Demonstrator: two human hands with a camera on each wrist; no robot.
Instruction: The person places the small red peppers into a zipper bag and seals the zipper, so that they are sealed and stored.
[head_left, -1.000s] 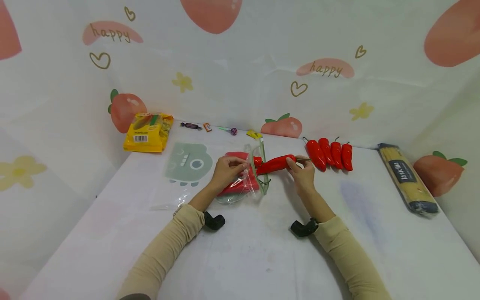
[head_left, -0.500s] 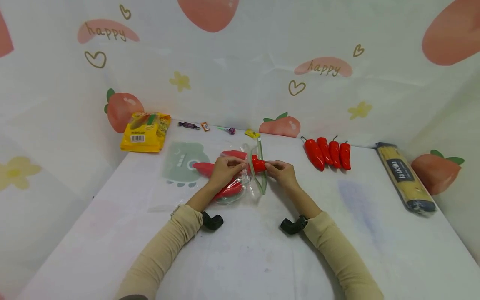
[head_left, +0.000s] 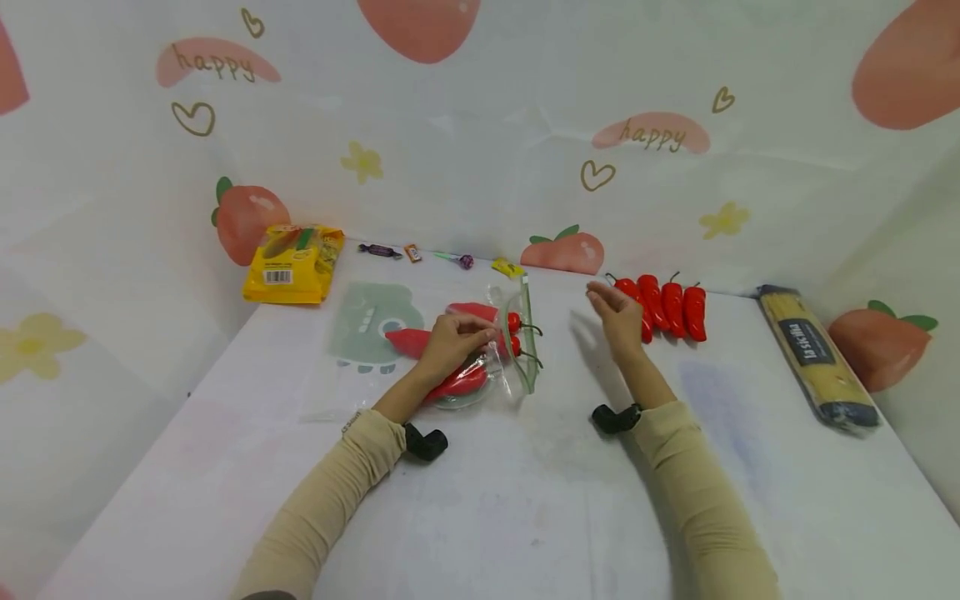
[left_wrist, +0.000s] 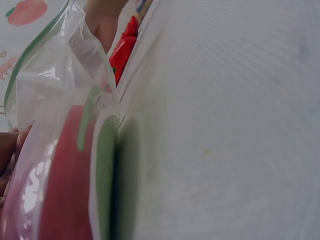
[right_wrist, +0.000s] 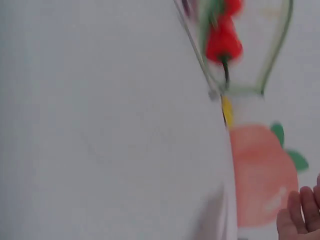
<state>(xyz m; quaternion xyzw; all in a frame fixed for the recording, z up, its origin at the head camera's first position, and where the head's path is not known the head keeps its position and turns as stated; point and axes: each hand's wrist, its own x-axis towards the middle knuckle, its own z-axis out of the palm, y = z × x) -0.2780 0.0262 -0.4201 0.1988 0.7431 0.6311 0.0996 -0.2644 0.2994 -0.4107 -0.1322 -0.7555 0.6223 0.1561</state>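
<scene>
Peppers (head_left: 465, 379), glossy red, in clear green-rimmed bag (head_left: 375, 321)

On the white bench (head_left: 495, 508), the peppers (head_left: 672, 311) near the back edge are bright red, the clear bag (head_left: 526, 300) has a green-edged mouth and pale green cartoon print (head_left: 367, 327), and the back-left-corner packet (head_left: 288, 279) is yellow.

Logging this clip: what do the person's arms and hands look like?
The left sleeve and right sleeve are long and beige; small dark lettering marks the left cuff. Beside each cuff sits a bent black device. The left hand and right hand are ungloved.
</scene>
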